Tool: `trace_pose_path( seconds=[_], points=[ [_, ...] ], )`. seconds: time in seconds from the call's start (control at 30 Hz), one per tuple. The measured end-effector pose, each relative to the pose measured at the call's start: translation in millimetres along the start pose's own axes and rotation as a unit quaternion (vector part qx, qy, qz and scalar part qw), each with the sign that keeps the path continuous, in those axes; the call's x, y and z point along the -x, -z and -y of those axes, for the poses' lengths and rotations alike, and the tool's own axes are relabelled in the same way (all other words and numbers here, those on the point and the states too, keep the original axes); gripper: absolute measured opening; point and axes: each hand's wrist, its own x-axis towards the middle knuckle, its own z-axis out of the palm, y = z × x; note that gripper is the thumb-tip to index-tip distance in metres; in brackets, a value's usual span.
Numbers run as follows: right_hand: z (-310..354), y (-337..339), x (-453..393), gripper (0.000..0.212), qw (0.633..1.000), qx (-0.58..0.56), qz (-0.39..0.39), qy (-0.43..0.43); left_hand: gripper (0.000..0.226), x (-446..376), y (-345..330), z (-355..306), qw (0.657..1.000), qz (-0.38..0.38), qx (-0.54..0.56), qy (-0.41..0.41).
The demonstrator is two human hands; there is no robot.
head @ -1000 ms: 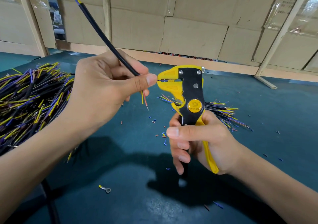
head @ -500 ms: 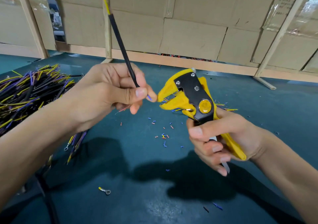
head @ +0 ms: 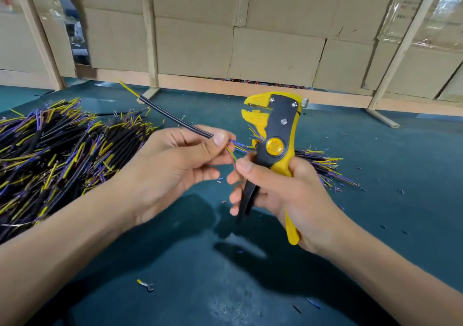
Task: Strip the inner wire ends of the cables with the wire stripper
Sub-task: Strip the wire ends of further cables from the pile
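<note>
Thumb and forefinger of the left hand point(head: 175, 165) pinch a thin black-sheathed cable point(head: 175, 121) just behind its near end, at mid-frame, so the short inner wires point(head: 234, 147), one blue and one yellow-green, fan out free toward the tool. Its long sheath runs away to the upper left, out of the way. The right hand point(head: 280, 190) wraps its grip round the handles of the yellow-and-black plastic wire stripper point(head: 274, 137), which stands upright with its toothed head at upper centre and no wire in it; that thumb reaches across toward the wire tips, probably to separate or straighten one before feeding it in. Whether it touches them I cannot tell.

Further out, a big heap of black cables with yellow and purple ends point(head: 50, 155) lies at the left of the frame, within easy reach as stock, and a smaller bundle point(head: 323, 165) sits behind the right hand, likely finished ones. Tiny snipped insulation bits point(head: 220, 180) and a small ring terminal point(head: 146, 285) dot the dark teal table point(head: 400, 225).
</note>
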Motion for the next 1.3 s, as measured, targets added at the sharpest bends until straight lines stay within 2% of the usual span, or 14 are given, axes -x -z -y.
trace_pose_path(
  seconds=[0.13, 0.37, 0.53, 0.9, 1.07, 1.13, 1.2, 1.3],
  points=[
    [2.5, 2.4, 0.2, 0.017, 1.0, -0.014, -0.011, 0.01, 0.029, 2.1, -7.5, 5.0, 1.0, -0.002, 0.006, 0.003],
    [5.6, 7.3, -3.0, 0.02, 0.999, -0.008, -0.047, 0.012, 0.025, 1.4, -6.8, 4.3, 1.0, -0.017, 0.006, 0.008],
    [4.9, 12.0, -5.2, 0.021, 0.994, 0.007, -0.089, 0.057, 0.025, -0.3, -4.3, 3.1, 0.999, -0.015, -0.027, 0.019],
    [6.8, 11.5, -5.0, 0.019, 0.989, 0.007, -0.107, 0.097, 0.029, -0.6, -2.0, 0.5, 0.998, 0.043, -0.029, 0.029],
    [8.9, 13.0, -4.6, 0.018, 0.987, 0.019, -0.118, 0.105, 0.026, 1.8, 0.0, -1.2, 0.992, 0.11, -0.035, 0.056],
    [9.2, 12.5, -4.3, 0.017, 0.988, 0.01, -0.118, 0.095, 0.019, 1.5, -3.2, -0.6, 0.996, 0.081, -0.027, 0.027],
    [8.5, 9.9, -3.3, 0.018, 0.992, -0.004, -0.103, 0.078, 0.012, 0.1, -3.9, -1.4, 0.999, 0.017, 0.005, -0.033],
    [4.8, 1.1, 1.3, 0.019, 0.997, -0.043, -0.04, 0.04, 0.01, -2.3, -1.4, -6.4, 0.992, -0.041, 0.063, -0.104]
  ],
)
